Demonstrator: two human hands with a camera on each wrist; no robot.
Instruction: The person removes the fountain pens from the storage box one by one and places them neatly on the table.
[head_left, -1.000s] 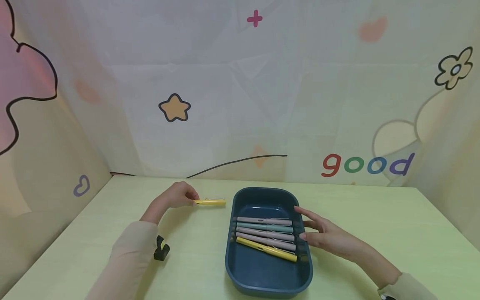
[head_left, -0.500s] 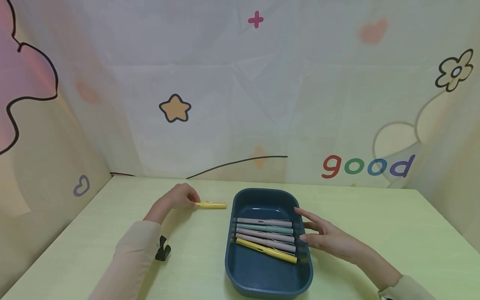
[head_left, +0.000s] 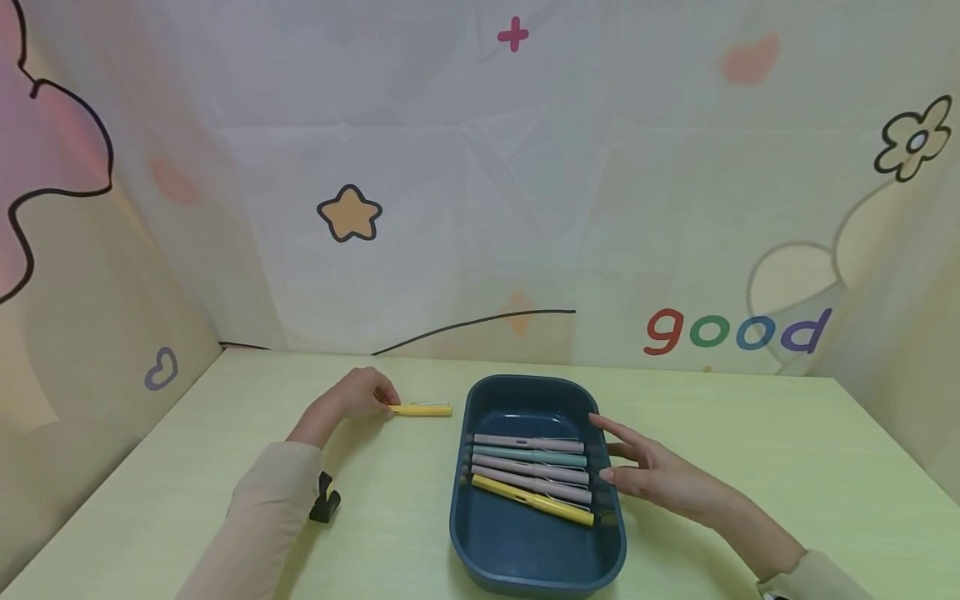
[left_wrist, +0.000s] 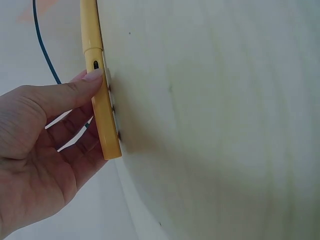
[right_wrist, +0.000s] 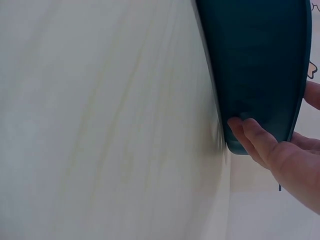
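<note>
Near the back of the table, my left hand holds one end of a yellow pen, its clip side facing away. In the left wrist view, the thumb presses the pen barrel against the fingers, close along the tabletop. A dark blue bin stands to the right. Inside lie a yellow pen, a teal pen and three greyish-pink pens, roughly side by side. My right hand touches the bin's right side, index fingertip and thumb at the rim; other fingers rest against its outer wall in the right wrist view.
The pale yellow-green table meets a printed cloth backdrop at its back and sides. A black clip-like piece shows beside the left sleeve.
My left hand and the yellow pen have shifted slightly toward the front of the table since a second ago. The right hand and the bin stay in place.
</note>
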